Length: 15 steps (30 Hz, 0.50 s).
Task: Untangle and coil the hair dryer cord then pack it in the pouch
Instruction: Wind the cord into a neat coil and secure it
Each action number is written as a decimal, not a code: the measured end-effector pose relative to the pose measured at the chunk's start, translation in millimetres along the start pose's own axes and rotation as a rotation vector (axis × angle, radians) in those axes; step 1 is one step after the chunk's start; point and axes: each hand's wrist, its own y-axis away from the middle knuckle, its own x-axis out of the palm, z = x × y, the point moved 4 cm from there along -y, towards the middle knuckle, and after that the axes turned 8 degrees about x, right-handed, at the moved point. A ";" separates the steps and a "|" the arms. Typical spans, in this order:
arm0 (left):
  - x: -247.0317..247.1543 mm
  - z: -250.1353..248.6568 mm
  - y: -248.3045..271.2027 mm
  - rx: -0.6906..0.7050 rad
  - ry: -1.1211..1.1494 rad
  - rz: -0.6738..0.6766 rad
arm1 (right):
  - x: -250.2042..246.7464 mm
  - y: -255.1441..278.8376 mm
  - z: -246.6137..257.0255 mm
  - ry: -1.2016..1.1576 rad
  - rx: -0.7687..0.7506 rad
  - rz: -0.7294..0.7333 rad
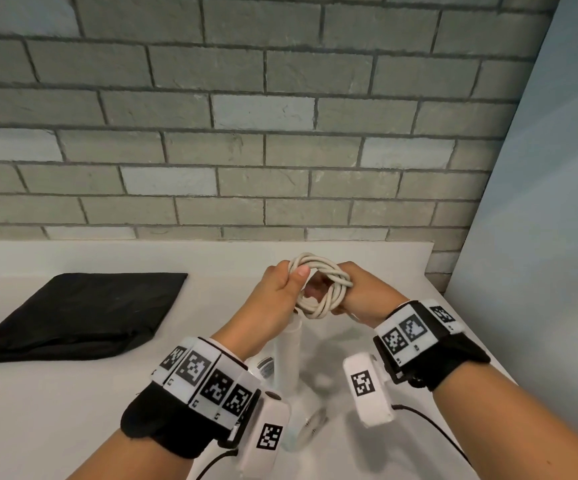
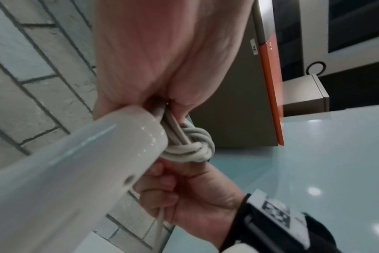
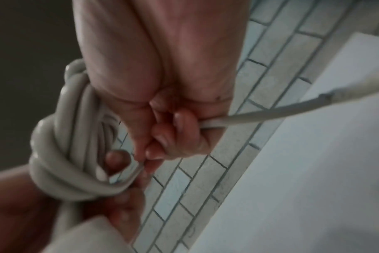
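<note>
One coiled cord [image 1: 320, 289], one white hair dryer [image 1: 289, 355], one black pouch [image 1: 83, 313] far left. Left hand [image 1: 280, 289] and right hand [image 1: 356, 292], raised together, both grip the coil.

— The cord [image 1: 318, 289] looks like smooth, off-white plastic with a slight sheen.

— And the hair dryer [image 2: 61, 171]?

— Glossy white plastic; light glints on its handle. The pouch [image 1: 83, 313], far left on the table, is matt black cloth, softly creased.

— The table [image 1: 73, 410]?

— Smooth, matt white. The wall [image 1: 246, 116] behind is rough grey brick with darker joints.
</note>
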 end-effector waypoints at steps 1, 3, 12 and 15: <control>-1.0 -0.2 -0.5 0.000 -0.040 -0.009 | 1.5 -0.6 -1.4 -0.099 0.012 0.034; -2.2 -0.7 -0.8 -0.011 -0.069 -0.004 | 3.4 -1.1 -4.5 -0.233 0.047 0.100; 2.1 -3.5 -2.5 0.045 -0.123 -0.035 | -8.2 6.9 8.6 -0.420 -0.039 0.183; 1.7 -1.8 -1.1 0.055 -0.081 -0.047 | -10.0 11.0 8.9 -0.373 -0.115 0.175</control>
